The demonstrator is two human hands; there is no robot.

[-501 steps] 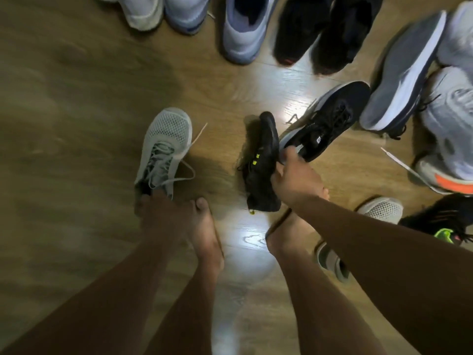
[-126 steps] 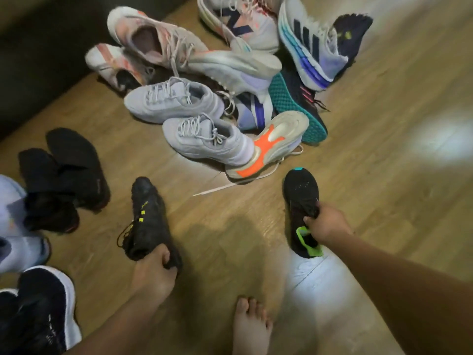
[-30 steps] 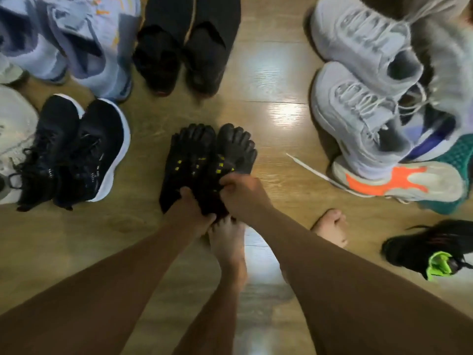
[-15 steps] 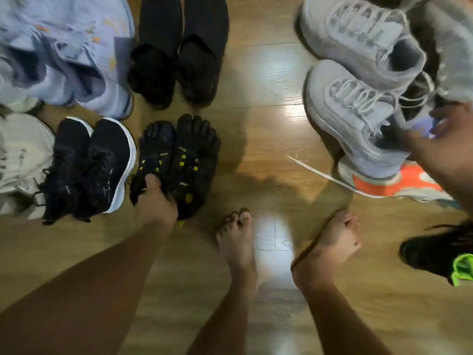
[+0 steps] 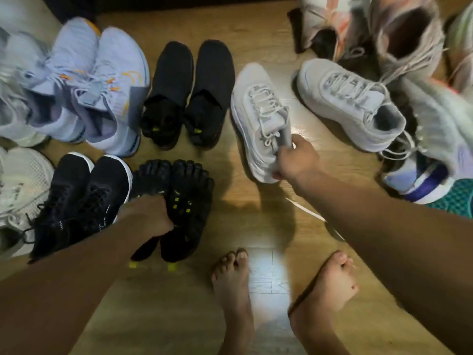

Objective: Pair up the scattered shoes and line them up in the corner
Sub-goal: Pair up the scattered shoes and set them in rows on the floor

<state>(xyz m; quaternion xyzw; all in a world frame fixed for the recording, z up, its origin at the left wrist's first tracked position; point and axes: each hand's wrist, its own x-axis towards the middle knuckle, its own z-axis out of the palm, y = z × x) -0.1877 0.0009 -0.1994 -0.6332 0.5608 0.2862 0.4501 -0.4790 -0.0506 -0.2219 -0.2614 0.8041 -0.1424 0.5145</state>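
The left hand (image 5: 147, 216) has fingers curled round the toe shoes (image 5: 190, 190), standing on the floor (image 5: 166, 316) right of the black trainers (image 5: 79, 198); the right hand (image 5: 297, 160) has fingers pinching the collar of the grey sneaker (image 5: 256, 116) at centre, left of its mate (image 5: 353, 103).

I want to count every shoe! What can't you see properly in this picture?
Head view only:
- The shoe pile on the right: blurred and overlapping, so no sure count.
- The white mesh shoe: cut off by the left edge.
- The teal sole: cut off by the right edge.
- Heel of the grey sneaker: covered by the right hand.
- Part of the black toe shoes: covered by the left hand.
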